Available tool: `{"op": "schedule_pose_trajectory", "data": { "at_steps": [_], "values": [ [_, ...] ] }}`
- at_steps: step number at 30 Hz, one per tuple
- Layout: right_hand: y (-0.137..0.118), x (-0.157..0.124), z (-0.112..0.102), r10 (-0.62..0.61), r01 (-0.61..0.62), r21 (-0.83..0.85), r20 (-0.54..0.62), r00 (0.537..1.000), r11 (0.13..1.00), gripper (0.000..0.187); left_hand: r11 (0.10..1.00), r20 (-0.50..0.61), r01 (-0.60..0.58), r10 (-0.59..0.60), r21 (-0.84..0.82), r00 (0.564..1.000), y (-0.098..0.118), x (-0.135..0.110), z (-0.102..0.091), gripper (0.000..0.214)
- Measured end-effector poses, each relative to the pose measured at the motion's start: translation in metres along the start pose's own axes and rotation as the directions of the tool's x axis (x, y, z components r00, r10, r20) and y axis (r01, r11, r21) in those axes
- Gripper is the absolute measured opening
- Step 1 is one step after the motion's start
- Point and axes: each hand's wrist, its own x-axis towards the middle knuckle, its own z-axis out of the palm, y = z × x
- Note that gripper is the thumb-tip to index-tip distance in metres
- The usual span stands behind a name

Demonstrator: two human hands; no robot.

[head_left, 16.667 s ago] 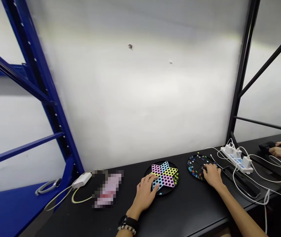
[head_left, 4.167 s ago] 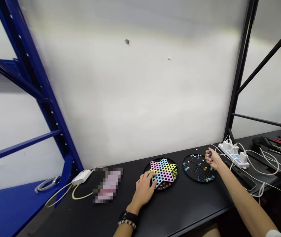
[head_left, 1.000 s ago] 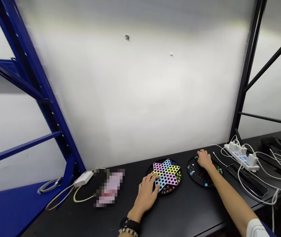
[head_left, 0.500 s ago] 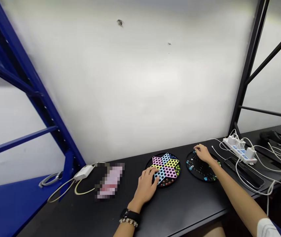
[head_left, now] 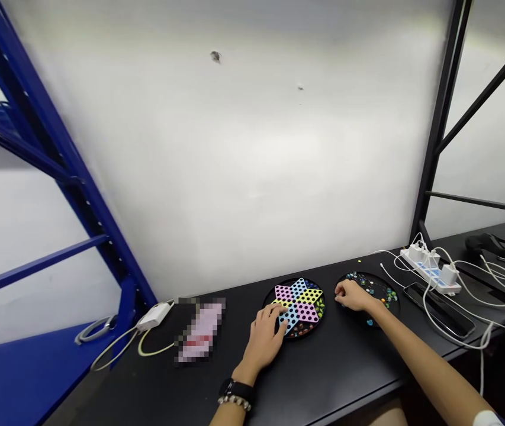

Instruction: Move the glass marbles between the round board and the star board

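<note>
Shifting from far rim to left edge of the marble tray [head_left: 380, 285], lower right of frame, curled right hand [head_left: 352, 295] gets other marbles [head_left: 370, 322] in reach, grip on any unclear; left hand [head_left: 264, 337] rests loose on star board [head_left: 299, 303], lower centre.

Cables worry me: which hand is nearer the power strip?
The right hand: at the marble tray, left of the power strip. The left hand is farther left, at the star board.
</note>
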Motion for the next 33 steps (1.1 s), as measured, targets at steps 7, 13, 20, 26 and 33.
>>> {"op": "schedule_pose_trajectory", "data": {
  "at_steps": [7, 13, 20, 26, 33],
  "values": [
    [-0.018, -0.035, -0.006, -0.019, 0.007, -0.217, -0.055, 0.998, 0.976, 0.022, 1.0, 0.001, -0.014, 0.014, -0.008, 1.0, -0.001, 0.001, 0.002, 0.029],
    [-0.042, -0.058, 0.006, -0.064, 0.022, -0.506, -0.066, 0.996, 0.862, 0.022, 1.0, 0.002, -0.012, 0.012, -0.007, 1.0, -0.002, 0.002, 0.003, 0.029],
    [-0.044, -0.044, 0.024, 0.017, -0.065, -0.554, -0.09, 0.996, 0.83, 0.023, 0.999, 0.015, -0.004, 0.005, -0.031, 1.0, 0.002, 0.001, -0.001, 0.03],
    [-0.038, -0.048, 0.029, -0.009, -0.075, -0.512, -0.16, 0.987, 0.856, 0.021, 1.0, 0.003, -0.012, 0.012, -0.007, 1.0, -0.003, 0.002, 0.003, 0.029],
    [-0.038, -0.049, 0.03, 0.064, -0.151, -0.487, -0.19, 0.98, 0.86, 0.031, 1.0, -0.008, -0.02, 0.02, -0.01, 1.0, -0.003, 0.001, 0.005, 0.029]
  ]
}}
